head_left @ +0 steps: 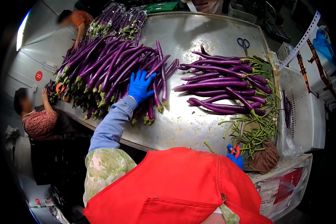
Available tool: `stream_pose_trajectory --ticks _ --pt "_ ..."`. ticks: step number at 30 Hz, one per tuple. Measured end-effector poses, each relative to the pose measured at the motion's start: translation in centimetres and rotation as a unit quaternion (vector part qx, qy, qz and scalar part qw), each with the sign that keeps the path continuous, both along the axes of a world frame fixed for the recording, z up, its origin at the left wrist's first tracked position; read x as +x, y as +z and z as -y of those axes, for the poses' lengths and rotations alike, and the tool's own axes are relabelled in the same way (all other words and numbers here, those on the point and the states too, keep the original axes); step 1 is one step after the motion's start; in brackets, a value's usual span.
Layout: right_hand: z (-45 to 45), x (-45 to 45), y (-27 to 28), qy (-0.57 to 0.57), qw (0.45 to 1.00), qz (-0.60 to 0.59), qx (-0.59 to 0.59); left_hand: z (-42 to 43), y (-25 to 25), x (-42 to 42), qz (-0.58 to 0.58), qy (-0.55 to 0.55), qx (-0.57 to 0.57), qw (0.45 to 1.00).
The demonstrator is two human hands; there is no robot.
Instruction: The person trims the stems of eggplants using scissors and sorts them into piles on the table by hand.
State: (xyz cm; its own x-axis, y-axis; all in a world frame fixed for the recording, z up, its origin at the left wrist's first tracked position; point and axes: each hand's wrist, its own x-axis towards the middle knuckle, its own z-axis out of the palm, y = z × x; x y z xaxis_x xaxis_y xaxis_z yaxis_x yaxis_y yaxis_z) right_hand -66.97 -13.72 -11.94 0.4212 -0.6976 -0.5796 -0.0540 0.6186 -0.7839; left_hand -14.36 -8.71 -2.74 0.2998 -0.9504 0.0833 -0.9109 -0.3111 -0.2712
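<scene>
My left hand (139, 88), in a blue glove, lies with its fingers spread on the near right edge of a large heap of long purple eggplants (114, 67). It touches the eggplants without being closed round one. Low on the right, my right hand (236, 160), also blue-gloved, is closed on red-handled scissors (236, 150) whose blades point away from me over cut green stems (259, 130). Part of that hand is hidden by the red apron. Ahead of it, a smaller group of eggplants (220, 84) lies side by side, stem ends to the right.
A metal table (175, 130) carries everything. Dark-handled scissors (243, 43) lie at its far right. Bagged eggplants (117, 18) sit at the far left. A brown cloth (265, 156) lies by the stems; a white crate (295, 108) stands right. Two people are at the left side.
</scene>
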Motion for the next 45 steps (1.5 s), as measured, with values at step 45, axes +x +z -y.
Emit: stream_pose_trajectory --ticks 45 --pt "0.2 -0.3 0.3 -0.024 0.996 0.060 0.065 10.3 -8.8 -1.8 -0.020 0.162 -0.114 0.980"
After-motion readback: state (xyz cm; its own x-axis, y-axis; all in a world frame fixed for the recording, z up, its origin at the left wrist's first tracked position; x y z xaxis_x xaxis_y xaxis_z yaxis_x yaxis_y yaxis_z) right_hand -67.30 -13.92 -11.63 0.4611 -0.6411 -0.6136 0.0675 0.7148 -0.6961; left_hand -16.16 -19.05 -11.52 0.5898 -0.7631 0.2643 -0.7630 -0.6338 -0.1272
